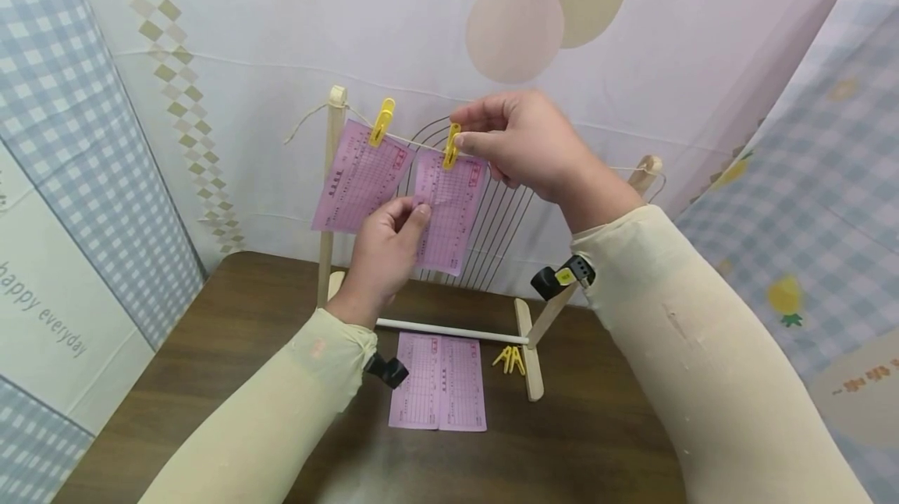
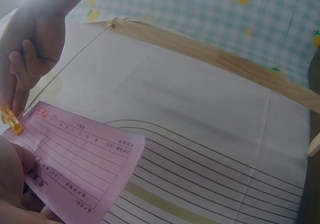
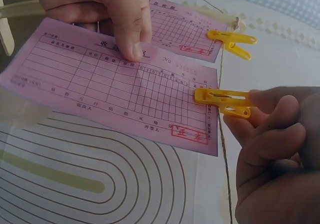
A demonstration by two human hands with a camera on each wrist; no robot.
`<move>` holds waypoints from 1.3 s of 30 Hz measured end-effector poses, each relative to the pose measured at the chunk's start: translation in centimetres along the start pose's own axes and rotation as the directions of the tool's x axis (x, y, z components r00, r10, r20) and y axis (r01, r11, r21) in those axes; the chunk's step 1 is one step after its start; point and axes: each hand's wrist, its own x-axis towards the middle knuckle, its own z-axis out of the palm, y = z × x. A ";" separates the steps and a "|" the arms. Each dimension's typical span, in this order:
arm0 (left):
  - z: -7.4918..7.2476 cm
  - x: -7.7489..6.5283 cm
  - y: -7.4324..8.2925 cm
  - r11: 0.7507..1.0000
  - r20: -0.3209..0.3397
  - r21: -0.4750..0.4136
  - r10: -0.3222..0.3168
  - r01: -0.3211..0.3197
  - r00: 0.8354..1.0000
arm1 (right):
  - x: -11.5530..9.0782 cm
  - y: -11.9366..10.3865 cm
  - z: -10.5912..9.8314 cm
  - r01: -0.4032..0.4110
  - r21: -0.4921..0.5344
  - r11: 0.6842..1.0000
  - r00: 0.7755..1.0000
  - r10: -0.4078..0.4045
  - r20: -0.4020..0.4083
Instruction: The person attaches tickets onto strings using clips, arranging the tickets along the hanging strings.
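A pink receipt slip [image 1: 449, 215] hangs at the string, its upper edge in the jaws of a yellow clothespin [image 1: 452, 147]. My right hand [image 1: 534, 141] pinches the handle end of that clothespin between thumb and fingers. With thumb and fingers my left hand [image 1: 389, 250] grips the slip's left edge, lower down; the right wrist view shows this left thumb [image 3: 131, 39] flat on the printed face. Left of it, a second pink slip [image 1: 361, 180] hangs from the string by another yellow clothespin [image 1: 381, 122], touched by neither hand.
The string [image 3: 223, 159] runs between two wooden posts [image 1: 327, 254] joined low down by a white rod [image 1: 449, 330]. On the brown table [image 1: 576, 441] lie two more pink slips [image 1: 460, 387] side by side, with yellow clothespins [image 1: 509, 360] beside the rack's right foot [image 1: 531, 371].
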 end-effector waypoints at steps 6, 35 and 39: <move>-0.1 -0.1 -0.1 0.999 0.021 -0.016 -0.028 0.028 0.999 | -0.1 0.4 -0.1 -0.008 0.032 0.999 1.000 0.008 0.015; -5.4 -6.5 -9.5 0.916 0.145 0.393 -0.146 0.078 0.979 | -13.9 13.9 7.6 0.192 -0.188 0.963 0.942 -0.234 -0.239; -6.6 -6.7 -10.5 0.906 0.142 0.422 -0.106 0.036 0.984 | -15.0 16.9 9.4 0.131 -0.207 0.970 0.944 -0.185 -0.272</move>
